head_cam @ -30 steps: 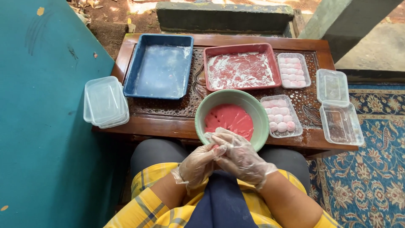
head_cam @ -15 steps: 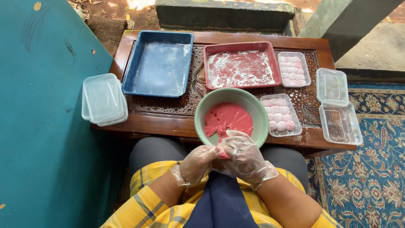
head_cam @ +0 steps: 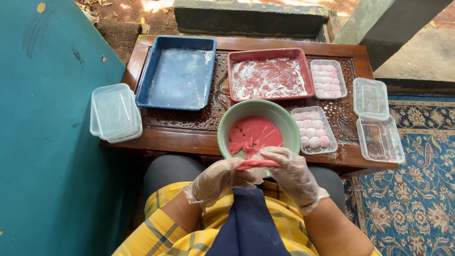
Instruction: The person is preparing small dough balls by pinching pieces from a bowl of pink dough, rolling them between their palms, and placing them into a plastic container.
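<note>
**Gloved hands stretch a strip of pink dough over a green bowl**

Seen from above, a seated person in a yellow plaid top and dark apron works at a carved wooden worktop point(head_cam: 189, 137). Both hands wear thin clear gloves. The left hand point(head_cam: 220, 179) and right hand point(head_cam: 289, 173) meet just below the near rim of a green bowl point(head_cam: 222, 135), and between them runs a short strip of pink dough point(head_cam: 256, 164). The fingers of each hand are closed on an end of that strip, the left on its left end and the right on its right end. The bowl sits at the front edge of the worktop and holds more pink dough point(head_cam: 256, 135).

Behind the bowl lie a blue tray point(head_cam: 177, 78) dusted white and a red tray point(head_cam: 270, 76) smeared with white and pink. Just right of the bowl is a clear container of pale pink balls point(head_cam: 313, 130); a second such container point(head_cam: 328, 79) stands beside the red tray. Empty clear containers point(head_cam: 379, 121) sit at the right end, and a stack of clear containers point(head_cam: 115, 113) at the left edge.
</note>
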